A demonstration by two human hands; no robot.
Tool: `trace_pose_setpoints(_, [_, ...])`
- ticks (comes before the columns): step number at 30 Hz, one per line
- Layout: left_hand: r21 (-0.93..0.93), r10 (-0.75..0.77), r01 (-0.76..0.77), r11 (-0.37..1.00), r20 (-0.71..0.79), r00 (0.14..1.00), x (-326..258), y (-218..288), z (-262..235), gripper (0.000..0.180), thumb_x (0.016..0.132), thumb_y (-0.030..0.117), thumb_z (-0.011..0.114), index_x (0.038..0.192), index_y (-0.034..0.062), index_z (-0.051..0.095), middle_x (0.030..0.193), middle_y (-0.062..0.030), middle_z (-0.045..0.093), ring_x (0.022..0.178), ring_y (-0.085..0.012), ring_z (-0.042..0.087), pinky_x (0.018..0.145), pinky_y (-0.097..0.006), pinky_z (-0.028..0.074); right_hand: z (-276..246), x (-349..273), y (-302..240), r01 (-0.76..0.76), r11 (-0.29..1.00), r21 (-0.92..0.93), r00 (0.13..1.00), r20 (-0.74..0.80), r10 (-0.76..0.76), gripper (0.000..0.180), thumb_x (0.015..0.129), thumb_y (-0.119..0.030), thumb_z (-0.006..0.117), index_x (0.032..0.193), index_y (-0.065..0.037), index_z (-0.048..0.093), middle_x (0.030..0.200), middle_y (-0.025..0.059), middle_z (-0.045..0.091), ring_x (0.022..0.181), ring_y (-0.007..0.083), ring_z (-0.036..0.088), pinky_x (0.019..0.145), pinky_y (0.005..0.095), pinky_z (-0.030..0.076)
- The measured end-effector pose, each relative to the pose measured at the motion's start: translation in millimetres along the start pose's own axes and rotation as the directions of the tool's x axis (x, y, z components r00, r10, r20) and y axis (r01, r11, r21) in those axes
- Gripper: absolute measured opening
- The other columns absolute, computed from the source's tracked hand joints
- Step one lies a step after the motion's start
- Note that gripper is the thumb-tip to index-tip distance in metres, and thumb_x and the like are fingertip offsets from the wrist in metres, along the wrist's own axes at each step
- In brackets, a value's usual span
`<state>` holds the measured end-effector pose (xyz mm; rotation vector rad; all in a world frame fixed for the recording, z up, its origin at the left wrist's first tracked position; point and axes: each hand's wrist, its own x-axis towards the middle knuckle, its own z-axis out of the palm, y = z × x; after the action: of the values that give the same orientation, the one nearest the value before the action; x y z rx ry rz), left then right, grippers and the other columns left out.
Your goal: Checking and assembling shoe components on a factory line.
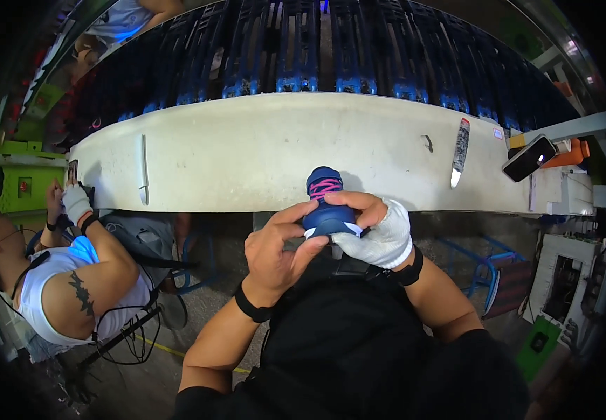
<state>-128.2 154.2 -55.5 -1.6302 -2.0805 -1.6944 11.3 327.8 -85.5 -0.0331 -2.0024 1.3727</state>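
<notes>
1. Where a co-worker's gloved hand rests at the far left end of the white desk, little side room to be had; a thin pale strip lying on the desk top just beyond it.
2. Left hand, bare, cupped round the near left side of the small blue shoe, thumb on top; grip closed on the shoe.
3. Shoe held upright in the air at the desk's near edge, above the lap, pink laces facing away. Likely light, with a soft, yielding upper and a firmer white sole: best taken at the sole and heel, not squeezed at the toe or laces.
4. Right hand, in a white glove, wrapped under and round the shoe's right side; grip likewise closed on the shoe. Cloth glove probably sure on the smooth upper.
5. Further right, a knife lying blade toward the near edge, then a phone near the desk's right end: a sharp hazard for any sweep that way. Open desk surface straight ahead of the shoe.
</notes>
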Motion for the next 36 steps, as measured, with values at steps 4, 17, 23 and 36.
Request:
trace_pose_setpoints(4, [0.215, 0.122, -0.16, 0.963, 0.179, 0.976, 9.4, 14.2, -12.9, 0.05, 0.083, 0.014, 0.093, 0.131, 0.0114, 0.077, 0.118, -0.0151, 0.08, 0.085, -0.0281, 0.08, 0.069, -0.031, 0.064, 4.1, -9.6, 2.7, 0.042, 0.997, 0.062, 0.999, -0.027, -0.041, 0.044, 0.083, -0.008, 0.097, 0.093, -0.01, 0.054, 0.136, 0.0204, 0.076, 0.11, 0.0379, 0.081, 0.086, 0.0409, 0.067])
trace_pose_setpoints(17, [0.375, -0.167, -0.003, 0.927, 0.419, 0.892, 52.1, 31.2, -29.7, 0.102, 0.067, 0.067, 0.092, 0.144, 0.0031, 0.069, 0.143, -0.0244, 0.07, 0.122, -0.0441, 0.073, 0.103, -0.048, 0.061, 13.7, -4.0, -11.4, 0.069, 0.997, -0.036, 0.995, 0.081, -0.066, 0.037, 0.085, -0.025, 0.094, 0.099, -0.006, 0.066, 0.143, 0.0205, 0.071, 0.114, 0.0392, 0.075, 0.091, 0.0419, 0.063])
trace_pose_setpoints(23, [0.262, -0.16, 0.04, 0.964, 0.454, 0.876, 42.6, 10.2, -38.7, 0.089, 0.071, 0.064, 0.091, 0.133, 0.0018, 0.076, 0.146, -0.0232, 0.07, 0.115, -0.0391, 0.079, 0.093, -0.044, 0.066, 9.0, -4.0, -18.9, -0.07, 0.987, -0.145, 0.993, 0.085, 0.083, 0.035, 0.081, -0.025, 0.096, 0.1, -0.009, 0.072, 0.128, 0.0104, 0.071, 0.099, 0.0343, 0.076, 0.08, 0.0403, 0.062])
trace_pose_setpoints(36, [0.31, -0.59, 0.502, 0.807, 0.435, 0.68, 20.5, 13.6, -75.7, 0.08, 0.084, 0.038, 0.095, 0.143, -0.0001, 0.059, 0.138, -0.0257, 0.072, 0.114, -0.0385, 0.079, 0.097, -0.044, 0.062, 18.8, -5.2, -5.6, -0.161, 0.903, -0.398, 0.968, 0.117, 0.224, 0.034, 0.077, -0.032, 0.096, 0.09, -0.007, 0.076, 0.138, 0.0066, 0.073, 0.083, 0.0273, 0.077, 0.074, 0.0394, 0.06])
